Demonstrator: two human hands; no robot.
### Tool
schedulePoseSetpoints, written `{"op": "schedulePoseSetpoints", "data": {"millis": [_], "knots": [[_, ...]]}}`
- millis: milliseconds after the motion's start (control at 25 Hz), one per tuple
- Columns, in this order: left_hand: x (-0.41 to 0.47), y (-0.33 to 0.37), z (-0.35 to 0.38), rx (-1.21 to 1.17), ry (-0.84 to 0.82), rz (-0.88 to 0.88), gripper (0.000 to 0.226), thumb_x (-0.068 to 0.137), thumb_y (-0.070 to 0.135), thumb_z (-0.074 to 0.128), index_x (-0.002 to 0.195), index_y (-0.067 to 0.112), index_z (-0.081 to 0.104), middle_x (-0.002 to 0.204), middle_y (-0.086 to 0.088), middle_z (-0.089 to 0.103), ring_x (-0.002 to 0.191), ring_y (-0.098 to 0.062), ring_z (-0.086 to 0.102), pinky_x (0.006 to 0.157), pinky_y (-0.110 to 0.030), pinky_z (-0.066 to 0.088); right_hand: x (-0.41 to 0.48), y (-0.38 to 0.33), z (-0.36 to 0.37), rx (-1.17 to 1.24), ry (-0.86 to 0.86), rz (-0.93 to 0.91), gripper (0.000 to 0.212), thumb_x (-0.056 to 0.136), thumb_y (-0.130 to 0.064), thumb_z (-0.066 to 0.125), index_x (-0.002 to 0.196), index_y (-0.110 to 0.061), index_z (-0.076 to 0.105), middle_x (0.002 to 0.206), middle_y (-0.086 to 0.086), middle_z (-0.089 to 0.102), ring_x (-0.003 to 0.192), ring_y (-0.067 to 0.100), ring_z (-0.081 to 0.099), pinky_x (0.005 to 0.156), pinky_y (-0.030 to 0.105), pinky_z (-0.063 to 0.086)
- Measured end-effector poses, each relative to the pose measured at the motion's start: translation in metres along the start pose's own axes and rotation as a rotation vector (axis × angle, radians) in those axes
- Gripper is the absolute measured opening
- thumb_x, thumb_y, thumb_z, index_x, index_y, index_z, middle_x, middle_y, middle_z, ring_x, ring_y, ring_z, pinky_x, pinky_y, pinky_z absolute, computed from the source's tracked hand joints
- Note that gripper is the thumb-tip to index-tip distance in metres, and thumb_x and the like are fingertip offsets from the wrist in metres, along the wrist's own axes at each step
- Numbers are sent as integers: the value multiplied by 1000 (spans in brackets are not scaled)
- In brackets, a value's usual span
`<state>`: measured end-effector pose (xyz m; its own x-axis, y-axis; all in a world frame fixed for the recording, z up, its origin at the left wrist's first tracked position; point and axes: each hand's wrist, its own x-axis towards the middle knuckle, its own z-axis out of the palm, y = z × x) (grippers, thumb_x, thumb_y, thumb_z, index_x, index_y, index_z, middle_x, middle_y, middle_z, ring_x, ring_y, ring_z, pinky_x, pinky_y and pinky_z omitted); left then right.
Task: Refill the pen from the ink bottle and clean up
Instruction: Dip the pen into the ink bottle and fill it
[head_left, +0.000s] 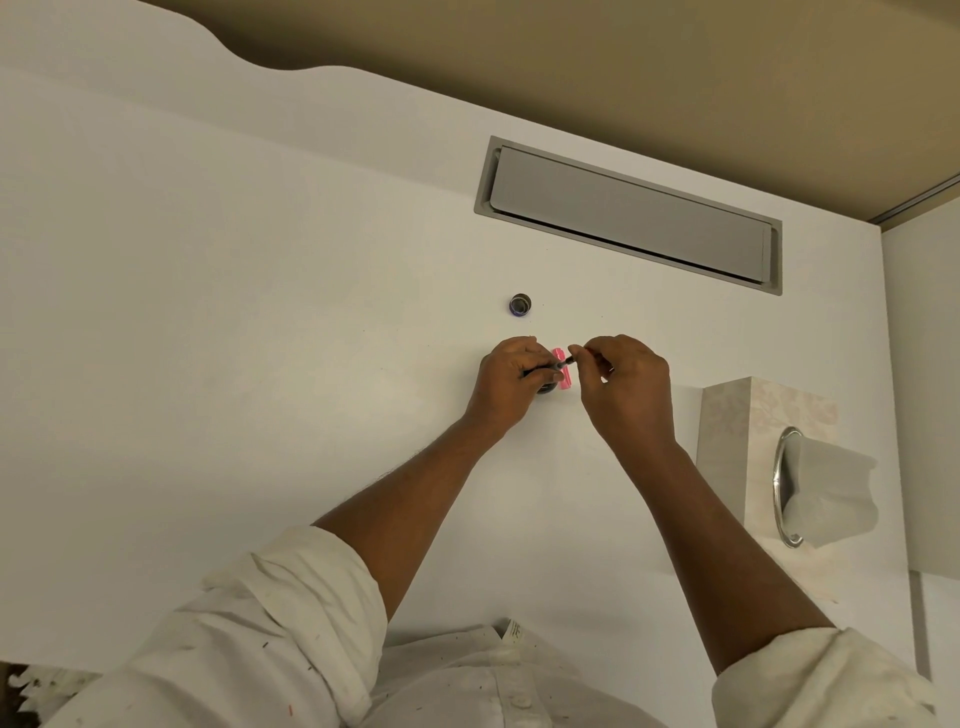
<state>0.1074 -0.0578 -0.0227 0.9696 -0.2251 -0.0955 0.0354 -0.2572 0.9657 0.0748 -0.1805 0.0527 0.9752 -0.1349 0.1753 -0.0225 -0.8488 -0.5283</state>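
Note:
My left hand (511, 376) grips a thin dark pen part (545, 367) lying level, its tip pointing right. My right hand (623, 384) pinches the other end of the pen (571, 358) between thumb and forefinger, and the two hands meet there. Just under the left fingers a small dark ink bottle (545, 389) stands on the white desk (260, 338), mostly hidden. A pink piece (562, 370) shows between the hands; I cannot tell whether it is a label or a pen part. The bottle's round cap (520, 305) lies farther back on the desk.
A tissue box (769, 415) with a tissue sticking out stands at the right edge of the desk. A grey hatch cover (628, 215) is set into the desk at the back right. My white rolled sleeves fill the bottom of the view.

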Motion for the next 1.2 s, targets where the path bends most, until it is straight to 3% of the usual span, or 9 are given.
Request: {"op": "schedulePoseSetpoints", "data": {"millis": [120,200,400,520,680,920,1000,1080,1200], "knots": [[0,0,0,-2,12,2,12,78,4,66,86,-1,72,90,-19,68,90,-25,59,76,-8,40,0,0,0,71,-9,39,11,85,-15,68,91,-6,70,80,6,69,65,13,57,62,28,51],[1,-1,0,-7,-1,7,10,78,3,66,85,-1,72,88,-18,67,88,-25,59,74,-9,40,1,2,-1,88,-23,43,17,84,-12,68,99,-7,70,85,6,70,68,11,57,64,23,49],[2,-1,0,-11,-10,23,8,77,1,66,82,-1,72,83,-16,66,80,-21,58,69,-7,40,6,3,-3,23,-58,-28,11,86,-3,61,80,-6,69,77,9,70,69,20,59,68,27,44],[2,-1,0,-10,-9,21,9,76,1,67,83,-1,72,84,-17,67,81,-21,58,70,-10,43,6,3,-2,2,-66,-26,13,87,-3,59,78,-4,68,74,12,68,70,26,59,67,33,47],[2,-1,0,-10,2,30,9,76,1,67,83,-1,72,84,-16,67,82,-23,59,69,-5,41,3,4,0,-20,-57,-36,13,88,-6,61,78,-3,69,72,14,67,69,29,58,67,37,47],[2,-2,1,2,19,36,10,75,2,66,83,0,73,88,-19,68,90,-27,58,71,3,32,3,4,2,-66,-20,-24,19,89,-15,63,73,-5,67,64,9,62,63,23,51,62,28,37],[2,-4,1,-13,21,32,11,75,2,66,83,0,73,88,-19,68,92,-27,58,72,4,31,3,3,3,-70,-12,-17,23,90,-18,63,71,-4,65,63,8,60,62,22,50,60,30,39],[3,-6,2,-15,25,32,10,75,3,66,83,1,73,89,-19,69,92,-27,58,72,4,32,3,4,3,-32,-21,5,22,89,-21,64,73,-6,66,67,7,62,63,20,53,60,31,43],[3,-7,3,-31,45,25,11,75,3,68,84,1,73,91,-19,69,90,-18,57,73,4,33,5,4,-2,87,-60,26,11,86,-16,67,93,-8,71,84,3,68,71,11,57,65,24,50]]}}
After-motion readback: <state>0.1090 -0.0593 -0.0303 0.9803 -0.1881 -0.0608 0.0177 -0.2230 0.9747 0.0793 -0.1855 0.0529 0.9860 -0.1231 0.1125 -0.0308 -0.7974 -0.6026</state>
